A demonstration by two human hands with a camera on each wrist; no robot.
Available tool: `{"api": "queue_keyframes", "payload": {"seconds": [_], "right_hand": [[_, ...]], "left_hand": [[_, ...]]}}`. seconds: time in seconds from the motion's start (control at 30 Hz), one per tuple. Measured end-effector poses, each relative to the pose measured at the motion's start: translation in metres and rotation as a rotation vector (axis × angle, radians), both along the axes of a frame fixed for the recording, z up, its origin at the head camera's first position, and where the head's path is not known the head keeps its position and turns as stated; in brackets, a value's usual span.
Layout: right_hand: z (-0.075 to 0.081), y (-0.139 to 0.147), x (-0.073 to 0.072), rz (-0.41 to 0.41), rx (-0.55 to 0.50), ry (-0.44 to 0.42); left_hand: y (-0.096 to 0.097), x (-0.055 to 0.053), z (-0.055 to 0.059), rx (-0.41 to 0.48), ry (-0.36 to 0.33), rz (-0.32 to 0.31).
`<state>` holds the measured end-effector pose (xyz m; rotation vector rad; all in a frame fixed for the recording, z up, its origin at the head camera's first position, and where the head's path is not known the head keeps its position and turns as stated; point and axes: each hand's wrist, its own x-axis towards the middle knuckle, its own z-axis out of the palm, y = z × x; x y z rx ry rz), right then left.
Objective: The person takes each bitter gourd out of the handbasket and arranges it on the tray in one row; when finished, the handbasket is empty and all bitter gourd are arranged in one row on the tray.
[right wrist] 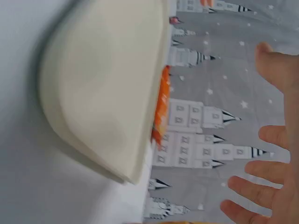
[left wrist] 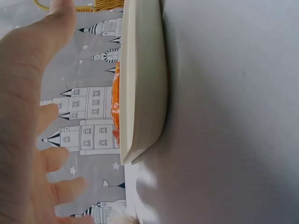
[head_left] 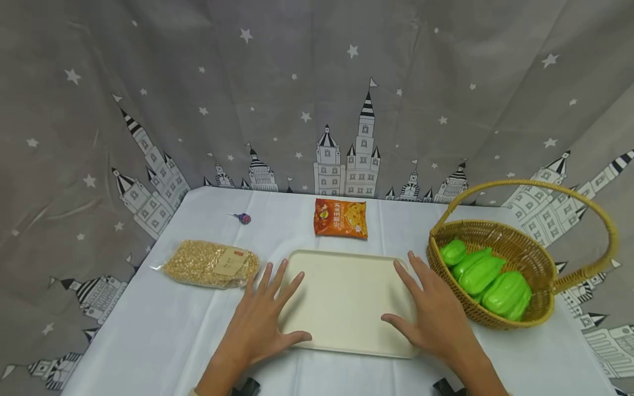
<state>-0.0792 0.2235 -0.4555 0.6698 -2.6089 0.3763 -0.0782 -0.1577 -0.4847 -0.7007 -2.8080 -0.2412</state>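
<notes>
Fingers (head_left: 291,289): left hand (head_left: 260,322), right hand (head_left: 436,308), both spread wide, gripping nothing.
Basket (head_left: 505,239): near right hand; outward swing could tip it.
Tray (head_left: 351,302): flat between hands; uneven grip could tilt it.
Bag (head_left: 198,267): beside left hand; careless sweep could shift it.

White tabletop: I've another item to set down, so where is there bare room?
Bare: the tray's middle, between left hand and right hand; the gaps between lollipop and orange packet, and between packet and basket; the near left, in front of the grain bag. Crowded: the tray's sides, by the hands, and where the basket stands.
</notes>
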Motion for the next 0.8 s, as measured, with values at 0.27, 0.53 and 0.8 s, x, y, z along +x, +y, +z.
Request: {"api": "queue_keyframes", "payload": {"seconds": [0.27, 0.53, 0.8], "right_hand": [[0.032, 0.022, -0.009, -0.108, -0.051, 0.026], [0.055, 0.054, -0.021, -0.276, -0.099, 0.05], [0.056, 0.086, -0.026, -0.439, -0.11, -0.073]], "left_hand": [[-0.006, 0.003, 0.002, 0.127, -0.009, 0.005], [-0.014, 0.01, 0.002, 0.163, -0.018, 0.022], [-0.024, 0.019, -0.005, 0.195, -0.066, -0.021]]}}
